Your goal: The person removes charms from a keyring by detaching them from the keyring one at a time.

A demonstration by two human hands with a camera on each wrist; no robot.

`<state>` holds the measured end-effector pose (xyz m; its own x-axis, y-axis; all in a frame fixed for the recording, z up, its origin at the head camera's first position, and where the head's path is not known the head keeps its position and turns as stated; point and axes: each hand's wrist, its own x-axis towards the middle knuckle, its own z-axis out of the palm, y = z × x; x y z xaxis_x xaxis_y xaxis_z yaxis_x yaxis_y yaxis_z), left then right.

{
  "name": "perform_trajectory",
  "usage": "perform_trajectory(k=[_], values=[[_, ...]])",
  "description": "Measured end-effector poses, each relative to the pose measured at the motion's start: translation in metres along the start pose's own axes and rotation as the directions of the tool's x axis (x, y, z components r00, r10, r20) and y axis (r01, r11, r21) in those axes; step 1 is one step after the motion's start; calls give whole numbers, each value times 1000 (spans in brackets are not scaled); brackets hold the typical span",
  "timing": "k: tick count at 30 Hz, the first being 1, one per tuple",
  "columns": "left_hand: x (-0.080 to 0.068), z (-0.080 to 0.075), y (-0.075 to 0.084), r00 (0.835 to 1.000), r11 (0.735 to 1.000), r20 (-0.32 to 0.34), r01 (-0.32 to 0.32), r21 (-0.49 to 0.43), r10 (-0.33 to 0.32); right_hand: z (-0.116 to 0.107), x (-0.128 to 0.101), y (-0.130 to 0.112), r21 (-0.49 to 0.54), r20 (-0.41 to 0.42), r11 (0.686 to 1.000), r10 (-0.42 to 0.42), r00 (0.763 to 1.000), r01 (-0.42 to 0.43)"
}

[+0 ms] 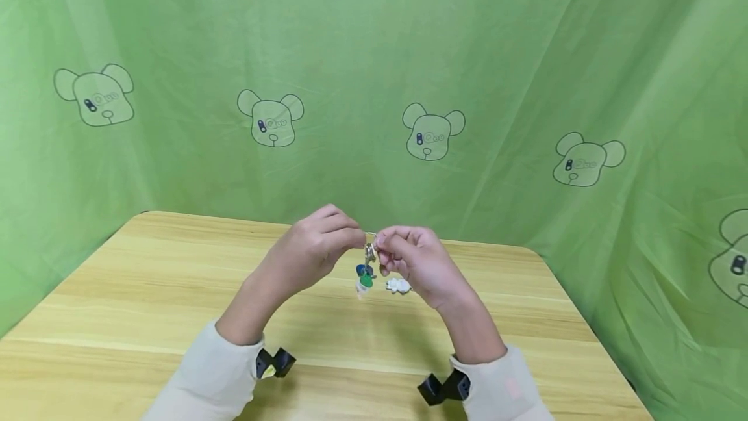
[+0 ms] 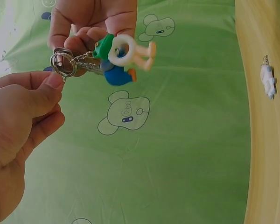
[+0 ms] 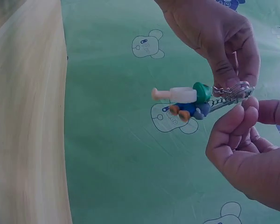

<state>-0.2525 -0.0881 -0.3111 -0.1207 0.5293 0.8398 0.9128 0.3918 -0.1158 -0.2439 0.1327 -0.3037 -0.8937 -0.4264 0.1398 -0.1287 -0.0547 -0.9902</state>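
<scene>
Shiny metal key ring (image 2: 63, 62), glossy plastic charms (image 2: 121, 56) — matt wood-grain table (image 1: 146, 291), creased cloth backdrop (image 1: 374, 51)

Two hands, left (image 1: 318, 249) and right (image 1: 411, 258), one key ring (image 2: 63, 62) with three charms (image 2: 123, 58), one white charm (image 1: 398, 286) on one table (image 1: 146, 291)

A worktop (image 1: 146, 291) of pale wood with streaky grain and rounded far corners filled the foreground. Green cloth (image 1: 374, 38) hung behind it and down both sides, creased in long folds. Outlined bear heads (image 1: 433, 130) were printed on it in a row. Soft, even light fell over everything.
</scene>
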Motion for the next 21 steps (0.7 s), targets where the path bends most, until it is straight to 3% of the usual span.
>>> perform_trajectory(k=[5, 9, 12, 17, 21], values=[[-1, 0, 1, 999, 1000, 34, 21, -2, -21, -1, 0, 1, -186, -45, 982, -33, 998, 24], [-2, 0, 0, 998, 999, 53, 38, -4, -37, 1, -1, 1, -409, -113, 911, -105, 988, 50], [-2, 0, 0, 998, 999, 54, 43, -6, -43, 2, -3, 1, -519, -148, 852, -174, 974, 73], [-2, -1, -1, 998, 999, 43, 54, -10, -53, 5, -4, 0, -591, -133, 794, -266, 955, 139], [-2, -2, -2, 998, 998, 7, 66, -8, -66, 6, -5, 0, -600, -85, 771, -327, 941, 214]])
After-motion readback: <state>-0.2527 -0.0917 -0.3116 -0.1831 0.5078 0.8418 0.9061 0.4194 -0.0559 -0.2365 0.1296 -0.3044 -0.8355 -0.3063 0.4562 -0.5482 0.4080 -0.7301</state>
